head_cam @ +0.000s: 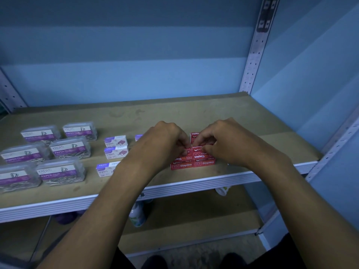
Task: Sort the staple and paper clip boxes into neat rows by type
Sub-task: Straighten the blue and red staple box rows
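Several red staple boxes (194,163) sit packed together near the shelf's front edge, right of centre. My left hand (165,138) and my right hand (223,139) both curl over this red group, fingertips pinching boxes in the middle rows; which box each holds is partly hidden. White-and-purple staple boxes (116,141) lie in a column left of my left forearm, one (139,137) half hidden behind the hand. Several clear paper clip boxes (70,146) stand in two columns at the left.
The brown shelf board (242,117) has bare room behind and to the right of the red boxes. Metal uprights (254,55) frame the shelf. On the lower shelf stand a bottle (137,215) and a purple item (66,217).
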`<state>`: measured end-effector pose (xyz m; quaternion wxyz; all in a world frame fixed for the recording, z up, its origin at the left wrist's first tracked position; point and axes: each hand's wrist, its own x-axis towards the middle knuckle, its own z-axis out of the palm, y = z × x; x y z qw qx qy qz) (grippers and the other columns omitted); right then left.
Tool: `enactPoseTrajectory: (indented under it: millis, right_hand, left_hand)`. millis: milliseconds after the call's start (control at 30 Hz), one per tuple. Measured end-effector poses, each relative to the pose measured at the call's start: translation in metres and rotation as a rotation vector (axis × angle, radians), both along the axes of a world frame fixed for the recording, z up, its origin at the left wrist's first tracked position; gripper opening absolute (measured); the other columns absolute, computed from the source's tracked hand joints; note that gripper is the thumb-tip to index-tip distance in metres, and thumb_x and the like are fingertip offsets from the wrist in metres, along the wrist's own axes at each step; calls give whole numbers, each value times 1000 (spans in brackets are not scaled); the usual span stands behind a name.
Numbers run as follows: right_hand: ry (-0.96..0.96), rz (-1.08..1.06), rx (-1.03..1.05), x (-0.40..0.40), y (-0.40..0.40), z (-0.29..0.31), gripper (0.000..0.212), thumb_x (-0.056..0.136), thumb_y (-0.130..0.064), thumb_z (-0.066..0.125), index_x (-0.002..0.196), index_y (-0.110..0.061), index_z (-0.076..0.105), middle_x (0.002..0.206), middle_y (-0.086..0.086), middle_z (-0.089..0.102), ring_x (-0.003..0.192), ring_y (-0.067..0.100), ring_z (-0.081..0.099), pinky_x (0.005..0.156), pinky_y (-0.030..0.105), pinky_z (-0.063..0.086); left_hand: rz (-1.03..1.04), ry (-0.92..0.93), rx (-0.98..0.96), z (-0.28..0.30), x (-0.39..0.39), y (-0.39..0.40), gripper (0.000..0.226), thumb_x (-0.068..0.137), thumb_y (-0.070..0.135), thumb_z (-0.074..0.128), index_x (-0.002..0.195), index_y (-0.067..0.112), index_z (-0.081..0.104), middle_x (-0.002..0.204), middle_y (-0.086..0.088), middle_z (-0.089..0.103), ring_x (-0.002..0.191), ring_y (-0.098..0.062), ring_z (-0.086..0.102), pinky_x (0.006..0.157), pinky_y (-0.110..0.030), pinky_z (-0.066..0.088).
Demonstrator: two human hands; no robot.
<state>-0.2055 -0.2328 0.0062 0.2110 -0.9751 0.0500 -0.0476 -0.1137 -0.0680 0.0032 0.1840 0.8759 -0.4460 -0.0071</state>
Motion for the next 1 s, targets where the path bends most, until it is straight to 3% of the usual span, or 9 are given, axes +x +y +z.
enactPoseTrajectory:
  millis: [267, 433, 633, 733, 1000]
  right_hand:
    - [14, 6, -14, 1, -3, -5, 23, 91, -18, 68, 105, -33, 79, 105, -5, 75, 81, 4, 64, 73, 16, 50]
    - [-3, 15, 11, -1, -4, -4, 18, 93, -25, 68, 103, -34, 79, 103, -8, 72, 83, 3, 64, 72, 16, 50]
    - [-3, 66, -6, -5, -5, -1, 26, 85, -36, 77, 111, -32, 77, 103, -15, 72, 84, -5, 62, 79, 17, 51]
    - [28, 70, -5, -5, -3, 0, 31, 81, -31, 81, 112, -32, 76, 104, -14, 71, 86, -4, 61, 82, 20, 52]
    - [37, 23, -17, -4, 1, -2, 27, 77, -21, 83, 101, -31, 79, 94, -13, 74, 83, 0, 65, 84, 30, 58]
  left_hand:
    - [5, 28, 7, -2, 1, 1, 19, 87, 24, 69, 100, 36, 76, 105, 8, 73, 88, -9, 66, 82, -32, 57]
    - [9, 63, -21, -1, -2, 3, 16, 88, 39, 67, 99, 33, 77, 101, 11, 73, 84, -7, 66, 78, -33, 58]
    - [6, 68, -25, 0, 1, 5, 25, 71, 48, 79, 93, 34, 78, 91, 14, 73, 83, -4, 66, 78, -33, 57]
    - [-19, 51, 32, -1, -1, 5, 35, 66, 45, 83, 99, 33, 76, 96, 13, 72, 85, -6, 65, 80, -34, 57]
    - [-14, 14, 33, -4, 1, 0, 31, 68, 34, 85, 98, 32, 77, 97, 12, 73, 83, -4, 65, 82, -30, 57]
